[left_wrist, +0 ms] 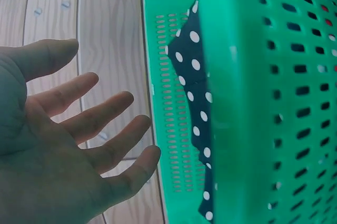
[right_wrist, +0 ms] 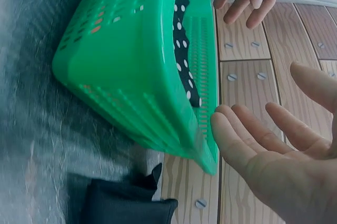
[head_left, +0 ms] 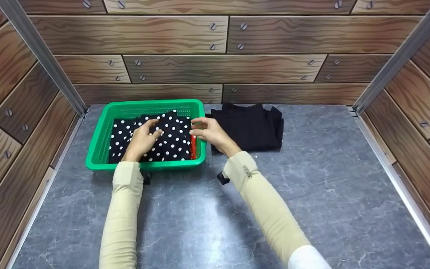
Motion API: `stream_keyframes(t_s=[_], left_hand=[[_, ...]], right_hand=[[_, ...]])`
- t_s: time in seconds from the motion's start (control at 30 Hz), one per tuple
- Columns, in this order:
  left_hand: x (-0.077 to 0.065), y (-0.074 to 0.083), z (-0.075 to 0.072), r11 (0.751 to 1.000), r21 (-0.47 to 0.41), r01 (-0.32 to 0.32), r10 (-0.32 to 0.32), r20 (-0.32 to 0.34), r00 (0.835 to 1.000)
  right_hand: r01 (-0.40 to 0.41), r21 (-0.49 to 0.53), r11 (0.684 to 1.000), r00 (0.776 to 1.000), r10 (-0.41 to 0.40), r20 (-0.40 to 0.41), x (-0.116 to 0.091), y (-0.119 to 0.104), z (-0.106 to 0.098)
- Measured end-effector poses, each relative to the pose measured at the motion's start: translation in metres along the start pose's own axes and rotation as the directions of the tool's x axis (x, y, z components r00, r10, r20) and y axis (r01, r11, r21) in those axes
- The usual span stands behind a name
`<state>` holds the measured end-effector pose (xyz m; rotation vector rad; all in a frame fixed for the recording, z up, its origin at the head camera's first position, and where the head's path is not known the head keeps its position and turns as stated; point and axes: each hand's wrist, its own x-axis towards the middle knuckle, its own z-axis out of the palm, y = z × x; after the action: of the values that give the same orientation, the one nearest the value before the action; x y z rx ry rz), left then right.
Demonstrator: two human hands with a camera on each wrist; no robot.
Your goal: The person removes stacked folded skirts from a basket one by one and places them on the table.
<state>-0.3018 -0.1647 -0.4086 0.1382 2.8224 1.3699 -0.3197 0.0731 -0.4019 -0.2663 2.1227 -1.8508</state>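
Observation:
A green plastic basket (head_left: 146, 165) holds folded black cloth with white polka dots (head_left: 168, 140). A strip of red (head_left: 193, 146) shows along its right inner side. Above the dotted cloth hovers my left hand (head_left: 143, 140), fingers spread and relaxed; the left wrist view shows this hand (left_wrist: 79, 129) with nothing in it. My right hand (head_left: 213, 133) is over the basket's right rim, its fingers loosely extended. In the right wrist view the right hand (right_wrist: 284, 155) is likewise bare, with its fingertips near the basket's rim. Folded black cloth (head_left: 250, 127) lies right of the basket.
Everything stands on a grey marbled tabletop (head_left: 330, 194). Wood-patterned panels (head_left: 215, 69) rise at the back and on both sides, with metal corner posts (head_left: 385, 56). The basket and the black cloth are close to the back panel.

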Motion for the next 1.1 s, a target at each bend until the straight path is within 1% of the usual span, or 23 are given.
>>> stream_keyframes(t_s=[0.07,0.17,0.3,0.43,0.63,0.8,0.87,1.0,1.1], left_hand=[[-0.002,-0.004,-0.002,1.0,-0.006,0.012,-0.012,0.001,1.0],[-0.004,-0.009,-0.004,1.0,-0.008,0.022,-0.022,0.0,1.0],[-0.007,-0.014,-0.009,0.999,0.005,0.034,-0.034,-0.022,0.999],[-0.009,-0.021,-0.015,0.999,0.004,0.054,-0.054,-0.038,0.998],[-0.013,-0.034,-0.024,0.995,0.005,0.105,-0.104,-0.076,0.992],[-0.015,-0.048,-0.024,0.989,0.017,0.145,-0.143,-0.09,0.986],[-0.016,-0.053,-0.023,0.987,0.022,0.157,-0.155,-0.088,0.984],[-0.017,-0.064,-0.022,0.983,0.05,0.174,-0.167,-0.114,0.979],[-0.017,-0.068,-0.023,0.975,0.071,0.212,-0.199,-0.155,0.968]], right_hand=[[0.008,0.003,1.0,1.0,-0.008,0.005,0.001,0.0,0.006],[0.003,0.035,0.999,1.0,-0.004,0.022,0.002,-0.001,0.015],[-0.039,0.075,0.996,0.998,0.036,0.047,0.002,-0.001,0.023],[-0.097,0.079,0.992,0.994,0.093,0.049,0.004,0.002,0.03],[-0.16,0.023,0.987,0.987,0.159,0.029,0.008,0.008,0.036],[-0.197,0.023,0.98,0.98,0.197,-0.009,0.01,0.015,0.043],[-0.206,0.005,0.979,0.978,0.206,-0.015,0.011,0.018,0.047],[-0.21,-0.088,0.974,0.978,0.208,-0.031,0.012,0.02,0.057],[-0.221,-0.161,0.962,0.975,0.214,-0.062,0.014,0.02,0.065]])
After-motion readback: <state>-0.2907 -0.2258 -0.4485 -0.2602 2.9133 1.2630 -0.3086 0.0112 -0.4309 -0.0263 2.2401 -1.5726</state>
